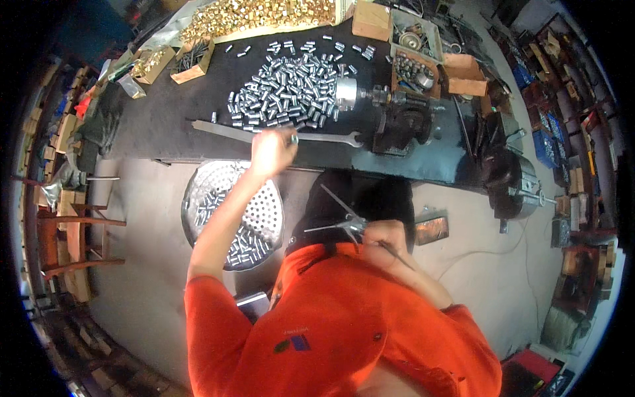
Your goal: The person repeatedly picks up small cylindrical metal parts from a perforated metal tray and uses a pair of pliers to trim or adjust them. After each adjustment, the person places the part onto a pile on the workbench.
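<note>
My left hand [272, 152] is over the near edge of the dark workbench, fingers closed in a pinch. A small shiny metal cylinder [293, 139] shows at its fingertips. Behind that hand lie an open-end wrench [334, 138] and a long flat metal bar [221, 131]. Past them spreads a heap of short silvery metal cylinders [288, 89]. Close to my lap, my right hand [385, 237] is closed around a metal tool [350, 225]. Several slender arms spread from its hub; its exact kind I cannot make out.
Below the bench, a perforated metal basin [264, 208] holds more cylinders. A dark clamped fixture [403, 126] stands right of the heap, and a bench vise [519, 185] at the right end. Brass pieces [258, 20] and small boxes [372, 20] line the back. A wooden chair [83, 241] stands left.
</note>
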Action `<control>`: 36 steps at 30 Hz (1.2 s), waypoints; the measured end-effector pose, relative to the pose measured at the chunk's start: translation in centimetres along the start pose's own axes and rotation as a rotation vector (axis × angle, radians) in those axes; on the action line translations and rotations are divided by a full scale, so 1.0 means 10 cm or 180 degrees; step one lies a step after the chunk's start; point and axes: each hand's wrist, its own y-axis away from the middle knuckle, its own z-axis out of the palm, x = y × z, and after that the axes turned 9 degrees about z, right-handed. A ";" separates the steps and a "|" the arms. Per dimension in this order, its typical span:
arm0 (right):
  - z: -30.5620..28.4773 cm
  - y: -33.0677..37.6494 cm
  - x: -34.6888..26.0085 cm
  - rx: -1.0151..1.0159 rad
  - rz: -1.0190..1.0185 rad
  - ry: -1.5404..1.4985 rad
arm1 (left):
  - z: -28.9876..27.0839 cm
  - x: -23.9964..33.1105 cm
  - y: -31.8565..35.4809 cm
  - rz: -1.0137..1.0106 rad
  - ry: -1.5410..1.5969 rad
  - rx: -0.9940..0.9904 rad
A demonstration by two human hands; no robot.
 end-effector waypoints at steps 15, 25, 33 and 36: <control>0.17 0.13 0.17 0.0016 0.0232 0.0102 | -0.46 -0.49 0.58 -0.1507 0.1659 0.0669; 0.26 0.05 0.18 -0.0103 0.0367 0.0110 | 0.30 -1.19 3.25 -0.3380 0.1464 -0.0084; 0.27 0.07 0.16 -0.0027 0.0508 0.0019 | 0.42 -1.20 2.76 -0.3059 -0.0557 -0.1500; 0.26 0.06 0.11 -0.0042 0.0633 -0.0051 | 0.44 -1.27 2.69 -0.2903 -0.0757 -0.1833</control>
